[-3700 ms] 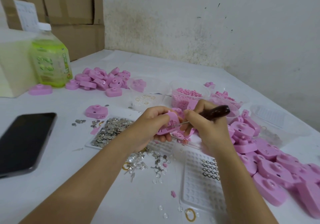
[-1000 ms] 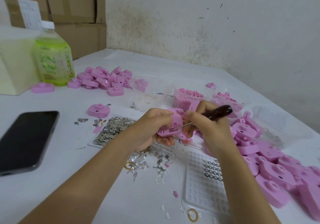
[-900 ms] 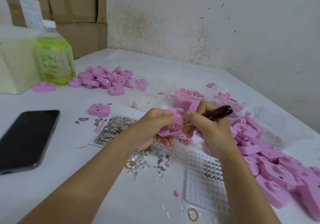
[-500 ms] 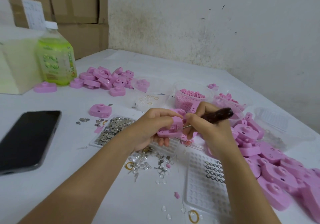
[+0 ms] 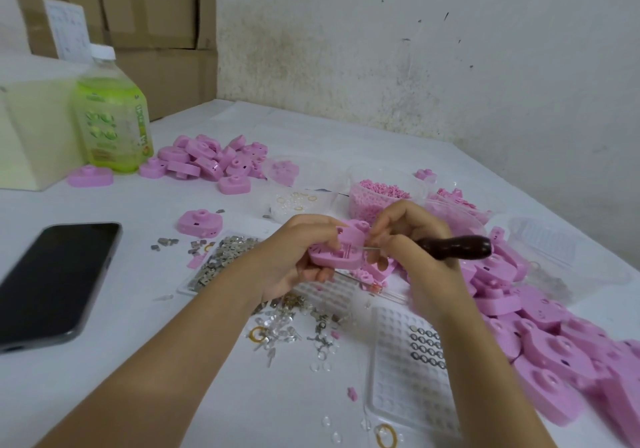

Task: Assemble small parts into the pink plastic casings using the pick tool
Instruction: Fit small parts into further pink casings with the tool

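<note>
Two hands, head view: the left hand (image 5: 294, 253) is curling its fingers round one pink heart-shaped plastic casing (image 5: 332, 257) and holding it just above the white table (image 5: 138, 395); the right hand (image 5: 412, 240) is gripping the pick tool with the dark wooden handle (image 5: 457, 247), fingers pinching near its thin metal needle
Needle: it is pointing left into the casing's ribbed inside; whether a part is sitting on the tip is too small to tell
Step in hand: the person is apparently seating a small part inside the held casing
Next move: it is likely calling for a steady, shallow push while the left hand is bracing the casing, then for another piece from the tray of silvery metal parts (image 5: 221, 257)
Supply: the heap of loose pink casings (image 5: 554, 340) is lying just right of the right forearm
Change: the handle is lying more level than 3.7 s ago, when it was tilting upward; both hands are keeping the same holds
</note>
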